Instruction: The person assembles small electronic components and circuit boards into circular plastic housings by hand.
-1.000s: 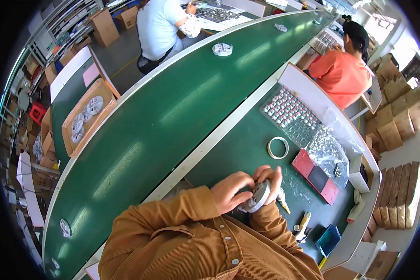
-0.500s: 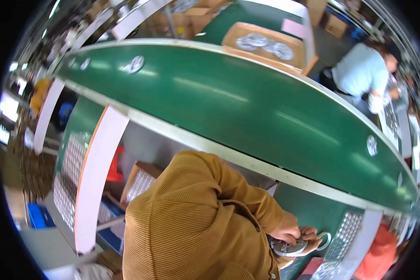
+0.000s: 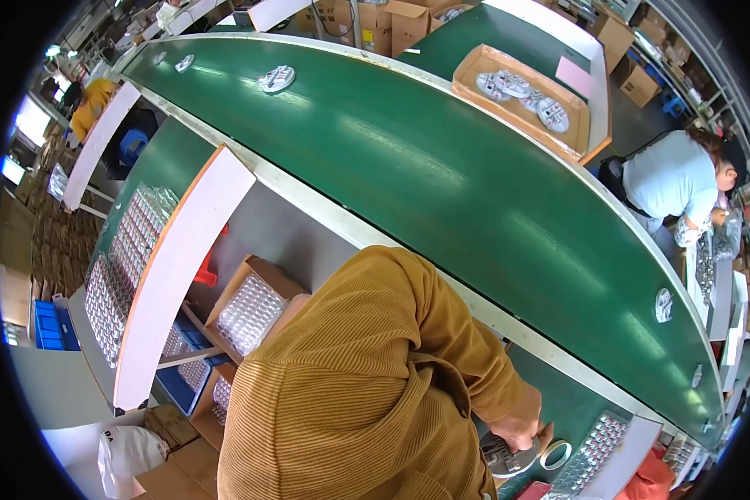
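Observation:
The mustard corduroy sleeve of my left arm reaches toward the lower right. My left hand is closed, its bent fingers down on a round, grey-and-white disc-shaped part; what its fingertips pinch is hidden. Little of my right hand shows: a finger at the disc's far edge, the rest behind the left hand and disc. Darker small pieces sit on the disc's top face. Just right of the disc lies a tape roll, and beyond it a clear tray of small silvery parts.
A long green conveyor belt with a pale frame carries several similar discs. White partitions bound the bench. Trays of small parts and an open carton stand left. A co-worker in light blue works at far right.
My view has shifted, so the belt and bench sit differently in the picture. The right hand's fingers, plainer before, are now mostly hidden. The left hand stays at the disc.

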